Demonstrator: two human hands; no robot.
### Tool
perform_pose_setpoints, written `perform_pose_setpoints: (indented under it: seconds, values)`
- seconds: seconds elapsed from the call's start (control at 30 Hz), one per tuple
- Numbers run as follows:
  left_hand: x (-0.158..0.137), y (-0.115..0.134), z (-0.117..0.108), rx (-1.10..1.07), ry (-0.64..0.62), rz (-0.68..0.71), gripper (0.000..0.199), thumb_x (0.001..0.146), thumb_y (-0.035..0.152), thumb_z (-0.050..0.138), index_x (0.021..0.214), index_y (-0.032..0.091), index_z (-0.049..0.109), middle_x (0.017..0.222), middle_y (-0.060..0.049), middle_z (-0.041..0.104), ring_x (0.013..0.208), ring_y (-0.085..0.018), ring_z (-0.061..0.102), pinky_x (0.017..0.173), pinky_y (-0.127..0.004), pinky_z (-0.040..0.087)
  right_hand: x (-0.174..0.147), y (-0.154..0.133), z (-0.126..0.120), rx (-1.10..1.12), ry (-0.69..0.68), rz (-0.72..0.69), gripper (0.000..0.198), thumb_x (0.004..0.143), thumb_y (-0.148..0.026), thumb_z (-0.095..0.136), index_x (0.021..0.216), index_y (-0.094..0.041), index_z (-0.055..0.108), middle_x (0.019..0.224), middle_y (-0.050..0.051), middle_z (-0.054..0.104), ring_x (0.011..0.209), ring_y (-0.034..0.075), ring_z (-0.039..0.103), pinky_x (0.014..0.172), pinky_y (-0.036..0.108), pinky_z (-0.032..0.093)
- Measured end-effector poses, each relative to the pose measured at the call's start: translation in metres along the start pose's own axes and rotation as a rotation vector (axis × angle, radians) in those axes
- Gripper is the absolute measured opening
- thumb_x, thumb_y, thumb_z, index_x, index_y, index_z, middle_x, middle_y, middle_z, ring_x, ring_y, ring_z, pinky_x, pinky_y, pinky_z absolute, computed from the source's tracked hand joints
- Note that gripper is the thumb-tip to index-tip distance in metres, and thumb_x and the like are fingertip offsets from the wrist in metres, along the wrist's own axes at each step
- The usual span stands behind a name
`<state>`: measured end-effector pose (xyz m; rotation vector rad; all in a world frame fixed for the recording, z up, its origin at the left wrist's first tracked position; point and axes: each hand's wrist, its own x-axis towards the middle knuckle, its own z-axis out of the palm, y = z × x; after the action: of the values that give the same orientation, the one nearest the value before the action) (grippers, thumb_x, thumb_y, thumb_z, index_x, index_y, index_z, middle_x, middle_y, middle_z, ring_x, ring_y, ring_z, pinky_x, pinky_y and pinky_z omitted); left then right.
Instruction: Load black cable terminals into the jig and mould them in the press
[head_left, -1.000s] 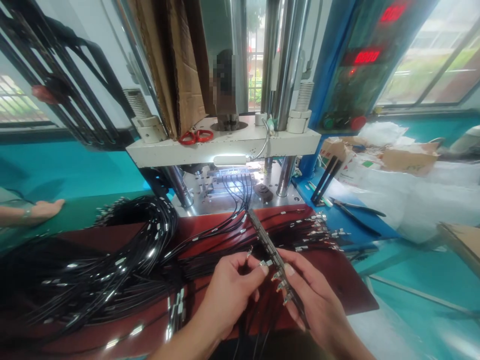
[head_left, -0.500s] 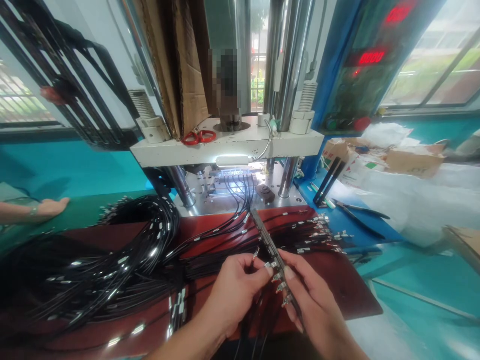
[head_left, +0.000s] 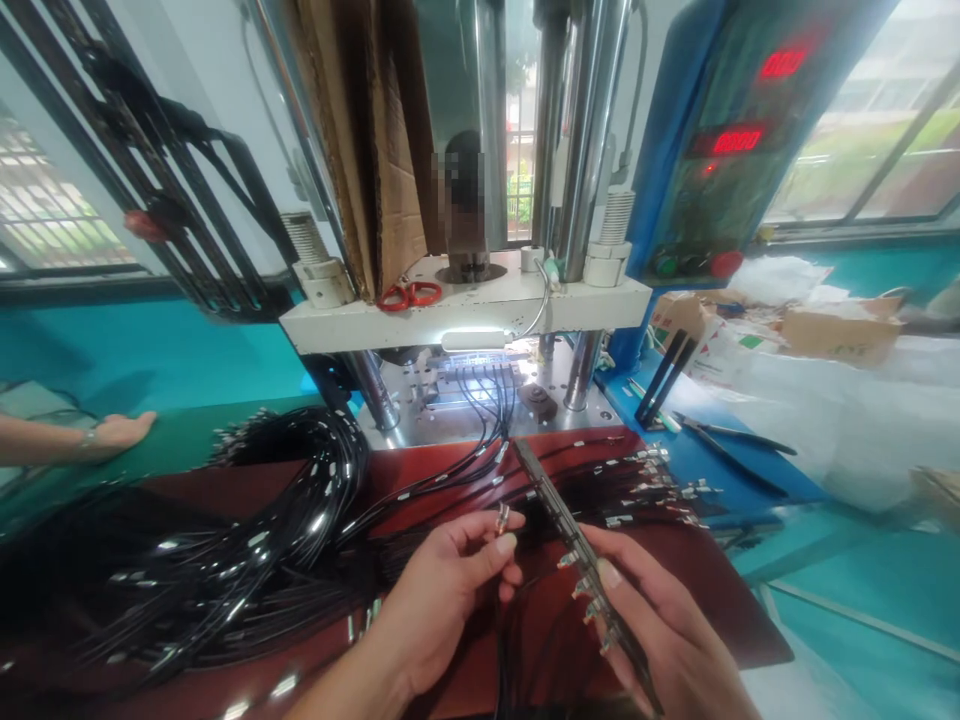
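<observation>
In the head view, my left hand [head_left: 457, 585] pinches a small metal cable connector [head_left: 502, 517] between thumb and fingers, just left of the bar and apart from it. Black cables hang below that hand. My right hand [head_left: 652, 610] grips a long, narrow dark bar [head_left: 551, 502] with slots, held slanting over the table. Several metal connectors [head_left: 583, 588] stick out along the bar's lower left side, near my right thumb. Part of the bar's lower end is hidden by my right fingers.
A press with a lit lower die [head_left: 480, 385] stands ahead, cables running from it. Black cable bundles [head_left: 300, 500] cover the left of the red-brown table [head_left: 720, 610]. Red-handled scissors [head_left: 409, 295] lie on the press plate, pliers [head_left: 739, 445] at right. Another person's hand [head_left: 124, 432] rests far left.
My left hand has come away from the bar, leftward, with a connector in its pinch. My right hand still holds the bar, now lower in view. The camera view has shifted slightly.
</observation>
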<state>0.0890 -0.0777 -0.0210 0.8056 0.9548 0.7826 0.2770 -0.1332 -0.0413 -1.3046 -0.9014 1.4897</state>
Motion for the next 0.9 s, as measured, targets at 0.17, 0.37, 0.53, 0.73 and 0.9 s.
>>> perform_pose_setpoints:
  seconds: [0.17,0.37,0.53,0.73,0.9]
  values:
    - [0.003,-0.004,0.006,0.066,0.074,0.045,0.033,0.072,0.027,0.072,0.101,0.013,0.063,0.074,0.001,0.052,0.058,-0.008,0.047,0.057,-0.023,0.039,-0.003,-0.002,0.003,0.032,0.083,0.112,0.055,0.079,-0.059,0.057,0.126,-0.030,0.049,0.070,-0.002,0.057,0.047,0.007,0.045,0.039,0.013,0.035]
    - [0.008,-0.003,0.013,0.169,0.121,0.053,0.025,0.072,0.032,0.071,0.086,0.014,0.060,0.066,0.003,0.050,0.055,-0.008,0.044,0.051,-0.022,0.035,0.002,0.003,-0.002,-0.071,-0.022,0.022,0.056,0.085,-0.057,0.049,0.132,-0.026,0.044,0.055,-0.005,0.051,0.035,0.006,0.033,0.031,0.016,0.029]
    - [0.009,-0.005,0.021,0.232,0.115,0.005,0.024,0.073,0.034,0.069,0.081,0.013,0.060,0.066,0.000,0.059,0.058,-0.009,0.047,0.055,-0.021,0.035,0.002,0.003,0.000,-0.034,-0.043,0.005,0.056,0.085,-0.056,0.051,0.131,-0.025,0.047,0.055,-0.006,0.048,0.036,0.006,0.035,0.031,0.016,0.029]
    - [0.011,-0.006,0.025,0.254,0.153,-0.010,0.026,0.070,0.034,0.070,0.082,0.014,0.060,0.077,-0.004,0.065,0.068,-0.015,0.057,0.067,-0.027,0.042,0.000,0.000,0.006,0.079,0.005,0.037,0.052,0.082,-0.054,0.057,0.125,-0.027,0.051,0.071,-0.002,0.055,0.046,0.006,0.042,0.038,0.014,0.034]
    - [0.011,-0.002,0.022,0.301,0.141,-0.023,0.025,0.068,0.032,0.071,0.079,0.013,0.060,0.069,-0.001,0.062,0.062,-0.012,0.051,0.060,-0.024,0.038,0.002,0.003,0.006,0.001,-0.023,-0.026,0.047,0.084,-0.053,0.055,0.123,-0.027,0.053,0.070,-0.002,0.056,0.043,0.005,0.036,0.038,0.015,0.032]
